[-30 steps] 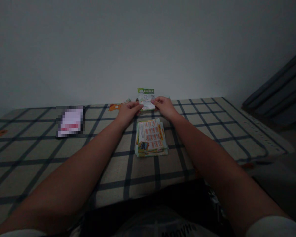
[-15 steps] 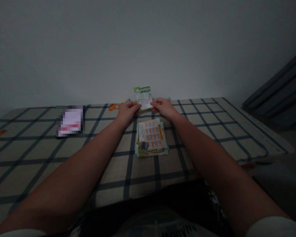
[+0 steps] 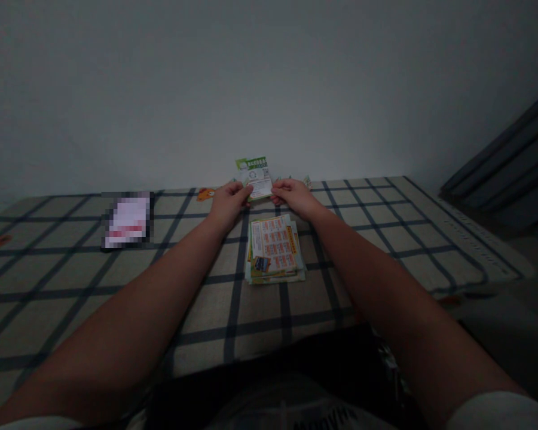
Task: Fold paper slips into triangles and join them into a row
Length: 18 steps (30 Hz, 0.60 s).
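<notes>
The checked-cloth bench [image 3: 210, 310] spanned the frame's width. A stack of printed cards [image 3: 275, 248] lay just below frame centre. Beyond it, the left hand [image 3: 228, 202] and right hand [image 3: 296, 197] both pinched a green-topped card [image 3: 256, 175] by its lower sides. Card sat between them, above centre, neither hand nearer; long axis ran up-frame, leaning left.

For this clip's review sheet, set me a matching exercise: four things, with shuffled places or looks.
1. green-topped card
2. card stack
3. pixelated item
4. cloth

A. well to the left, apart from both hands
B. pale with dark crossing lines
C. between the left hand and right hand
D. mid-picture, just below the hands

Pairs: 1-C, 2-D, 3-A, 4-B
</notes>
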Available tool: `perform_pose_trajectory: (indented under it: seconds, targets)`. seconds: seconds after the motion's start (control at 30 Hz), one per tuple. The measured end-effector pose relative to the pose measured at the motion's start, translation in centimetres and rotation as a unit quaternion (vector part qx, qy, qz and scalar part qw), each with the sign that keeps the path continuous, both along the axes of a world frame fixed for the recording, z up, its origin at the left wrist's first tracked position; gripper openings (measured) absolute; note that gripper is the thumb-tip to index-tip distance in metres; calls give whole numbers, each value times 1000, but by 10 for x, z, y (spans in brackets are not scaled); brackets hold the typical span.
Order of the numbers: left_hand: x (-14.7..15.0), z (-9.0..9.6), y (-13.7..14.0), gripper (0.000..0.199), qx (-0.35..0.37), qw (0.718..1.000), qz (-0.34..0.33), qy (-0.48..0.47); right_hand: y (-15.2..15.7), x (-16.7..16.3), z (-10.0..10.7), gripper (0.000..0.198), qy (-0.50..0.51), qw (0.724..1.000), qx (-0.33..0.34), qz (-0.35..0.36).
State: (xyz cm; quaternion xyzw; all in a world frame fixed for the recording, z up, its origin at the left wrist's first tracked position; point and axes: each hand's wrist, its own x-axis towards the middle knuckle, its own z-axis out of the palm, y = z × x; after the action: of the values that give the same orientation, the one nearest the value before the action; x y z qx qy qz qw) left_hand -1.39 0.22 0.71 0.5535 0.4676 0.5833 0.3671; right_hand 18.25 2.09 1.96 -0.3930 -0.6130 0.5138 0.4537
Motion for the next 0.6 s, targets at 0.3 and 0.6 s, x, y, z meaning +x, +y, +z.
perform_pose_trajectory:
  seconds: [0.3, 0.6]
  targets:
    - [1, -4, 1, 34, 27, 998, -15, -51, -12, -3, 8, 17, -4, 998, -57, 24]
    - [0, -7, 0, 36, 10, 997, -62, -37, -16, -4, 13, 13, 19, 999, -28, -11]
